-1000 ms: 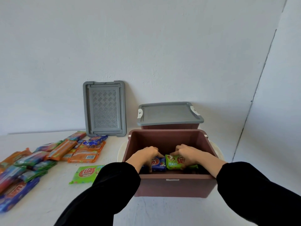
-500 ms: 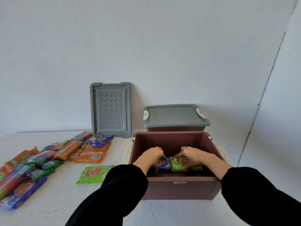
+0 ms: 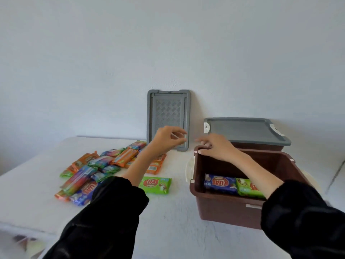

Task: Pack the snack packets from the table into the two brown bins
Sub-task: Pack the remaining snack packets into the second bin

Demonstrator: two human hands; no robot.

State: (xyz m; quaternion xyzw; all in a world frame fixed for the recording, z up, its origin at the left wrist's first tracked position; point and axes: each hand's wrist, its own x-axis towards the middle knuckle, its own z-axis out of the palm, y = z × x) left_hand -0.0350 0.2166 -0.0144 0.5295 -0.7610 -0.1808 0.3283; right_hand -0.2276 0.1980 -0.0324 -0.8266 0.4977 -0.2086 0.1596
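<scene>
1. We hold the left hand [image 3: 168, 139] empty, fingers loosely curled, above the packet pile [image 3: 104, 165] left of the open brown bin [image 3: 229, 212].
2. Our right hand [image 3: 216, 148], fingers spread and empty, hovers over the bin's far-left rim.
3. Inside the bin lie a blue packet [image 3: 220, 184] and a green packet [image 3: 248, 187]; bare table separates bin and pile.

bare table [image 3: 168, 212] lies between packet pile [image 3: 104, 165] and open bin [image 3: 233, 208].
</scene>
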